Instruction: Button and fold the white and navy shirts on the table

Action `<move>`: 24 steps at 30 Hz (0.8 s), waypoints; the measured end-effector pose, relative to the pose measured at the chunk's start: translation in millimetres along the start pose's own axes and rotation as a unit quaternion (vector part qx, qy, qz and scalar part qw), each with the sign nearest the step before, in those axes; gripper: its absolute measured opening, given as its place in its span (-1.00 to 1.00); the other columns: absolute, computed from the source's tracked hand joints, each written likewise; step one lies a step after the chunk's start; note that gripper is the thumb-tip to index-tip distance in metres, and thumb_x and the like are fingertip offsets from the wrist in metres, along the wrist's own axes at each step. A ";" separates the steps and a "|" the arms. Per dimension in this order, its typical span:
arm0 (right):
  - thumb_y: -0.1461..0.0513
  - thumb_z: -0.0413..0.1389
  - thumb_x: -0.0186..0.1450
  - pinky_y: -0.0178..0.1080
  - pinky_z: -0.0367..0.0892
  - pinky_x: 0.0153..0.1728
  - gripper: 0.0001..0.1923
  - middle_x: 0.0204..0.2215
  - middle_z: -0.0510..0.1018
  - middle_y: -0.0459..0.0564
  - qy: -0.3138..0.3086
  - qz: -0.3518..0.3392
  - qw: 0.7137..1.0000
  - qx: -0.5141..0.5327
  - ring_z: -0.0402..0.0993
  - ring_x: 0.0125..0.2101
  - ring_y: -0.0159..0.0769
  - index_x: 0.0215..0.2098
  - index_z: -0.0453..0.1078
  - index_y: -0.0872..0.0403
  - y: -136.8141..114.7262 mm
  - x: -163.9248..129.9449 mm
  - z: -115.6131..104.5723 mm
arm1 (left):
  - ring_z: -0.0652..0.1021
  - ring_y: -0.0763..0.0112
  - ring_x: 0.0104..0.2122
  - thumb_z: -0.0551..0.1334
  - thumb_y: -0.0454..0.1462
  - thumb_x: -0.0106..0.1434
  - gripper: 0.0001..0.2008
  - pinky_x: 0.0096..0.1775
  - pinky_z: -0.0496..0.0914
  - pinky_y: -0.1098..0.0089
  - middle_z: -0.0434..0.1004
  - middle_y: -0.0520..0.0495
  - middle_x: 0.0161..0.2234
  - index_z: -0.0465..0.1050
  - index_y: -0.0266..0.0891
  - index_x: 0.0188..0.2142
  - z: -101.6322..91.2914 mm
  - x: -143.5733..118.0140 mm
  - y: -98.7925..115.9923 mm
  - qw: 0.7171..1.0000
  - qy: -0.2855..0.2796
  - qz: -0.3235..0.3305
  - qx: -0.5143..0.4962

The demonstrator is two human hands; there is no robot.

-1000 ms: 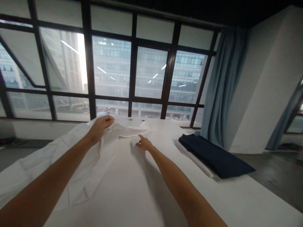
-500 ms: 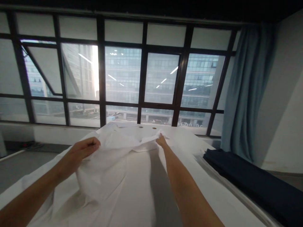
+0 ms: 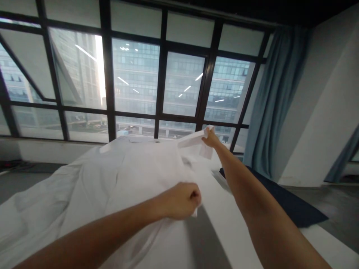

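A large, thin white cloth (image 3: 151, 164) lies loosely folded over the white table (image 3: 224, 209); its exact kind does not show. My left hand (image 3: 182, 200) is a closed fist at the middle of the view, gripping the cloth near its close edge, with a small tip of fabric poking out below the knuckles. Farther off and higher, my right hand (image 3: 211, 139) pinches another part of the cloth and holds it raised, so a strip stretches to the left and a flap hangs under the fingers. Both forearms reach across the table.
Dark navy fabric (image 3: 277, 198) lies at the table's right side. Behind the table runs a wall of black-framed windows (image 3: 136, 78), one pane tilted open at left. A blue curtain (image 3: 269, 108) hangs beside the pale wall (image 3: 311, 112).
My left hand has swung right and nearer with its part of the cloth. My right hand has risen and moved right, lifting its edge. The view has turned right.
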State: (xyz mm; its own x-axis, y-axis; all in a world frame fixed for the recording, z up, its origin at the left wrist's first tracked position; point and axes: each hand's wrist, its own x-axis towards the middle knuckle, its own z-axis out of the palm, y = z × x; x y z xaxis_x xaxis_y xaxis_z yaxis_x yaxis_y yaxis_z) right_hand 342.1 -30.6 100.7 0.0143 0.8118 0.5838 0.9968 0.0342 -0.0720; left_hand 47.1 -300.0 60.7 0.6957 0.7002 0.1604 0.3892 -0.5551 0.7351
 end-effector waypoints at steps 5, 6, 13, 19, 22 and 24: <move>0.17 0.03 0.20 0.05 -0.05 0.22 -0.15 0.31 -0.06 0.34 -0.061 -0.005 0.996 -0.060 -0.22 0.32 0.05 0.35 -0.22 0.26 23.9 -46.5 -1.5 | 0.41 0.41 -0.43 0.14 -0.35 0.14 -0.90 -0.32 0.28 0.37 0.41 0.00 -0.47 0.33 -0.25 -0.50 3.6 2.4 -9.6 0.997 0.053 -0.015 -0.050; 0.17 0.02 0.21 0.07 -0.10 0.23 -0.16 0.32 -0.07 0.32 -0.045 -0.012 0.997 -0.066 -0.30 0.33 0.03 0.35 -0.23 0.25 27.6 -45.2 -9.8 | 0.40 0.43 -0.44 0.14 -0.32 0.16 -0.91 -0.31 0.28 0.38 0.40 0.01 -0.47 0.33 -0.25 -0.47 -6.6 4.1 -0.7 0.991 0.105 0.011 -0.087; 0.16 0.02 0.19 0.20 -0.20 0.20 -0.13 0.32 -0.08 0.34 -0.002 0.016 0.995 -0.097 -0.34 0.32 0.09 0.35 -0.26 0.26 59.2 -39.1 -51.0 | 0.39 0.46 -0.44 0.19 -0.29 0.19 -0.93 -0.31 0.31 0.39 0.38 0.01 -0.47 0.36 -0.25 -0.41 54.1 26.1 7.1 0.987 0.023 0.028 -0.158; 0.22 0.02 0.17 0.20 -0.25 0.21 -0.17 0.29 0.03 0.30 -0.076 0.029 0.984 -0.156 -0.26 0.32 0.01 0.34 -0.16 0.21 76.0 -86.8 -20.3 | 0.38 0.49 -0.49 0.25 -0.14 0.15 -0.79 -0.40 0.30 0.43 0.41 0.01 -0.47 0.46 -0.25 -0.35 100.7 -0.2 -47.5 0.972 -0.126 0.025 -0.198; 0.20 -0.02 0.21 0.20 -0.28 0.21 -0.19 0.30 0.02 0.29 -0.010 0.025 0.987 -0.161 -0.27 0.32 0.00 0.36 -0.21 0.21 79.9 -87.5 -27.3 | 0.47 0.43 -0.44 0.21 -0.05 0.18 -0.71 -0.34 0.37 0.40 0.48 -0.03 -0.41 0.49 -0.22 -0.29 42.8 -18.9 -59.3 0.957 -0.209 0.050 -0.196; 0.19 -0.06 0.25 0.22 -0.33 0.21 -0.19 0.31 -0.05 0.31 0.060 0.036 0.985 -0.161 -0.34 0.33 0.02 0.37 -0.30 0.24 84.0 -81.7 -37.6 | 0.51 0.33 -0.37 0.18 -0.04 0.20 -0.71 -0.24 0.39 0.33 0.53 -0.09 -0.41 0.48 -0.21 -0.38 -10.2 -27.6 -72.1 0.987 -0.023 0.058 -0.150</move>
State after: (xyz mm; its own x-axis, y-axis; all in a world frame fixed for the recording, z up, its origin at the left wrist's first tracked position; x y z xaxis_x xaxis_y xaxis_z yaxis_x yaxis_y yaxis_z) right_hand 427.7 -116.0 77.3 0.0752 0.7300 0.6792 0.9661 -0.2221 0.1317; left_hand -6.3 -274.8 10.0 0.7545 0.6147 0.2300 0.1133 -0.4672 0.8769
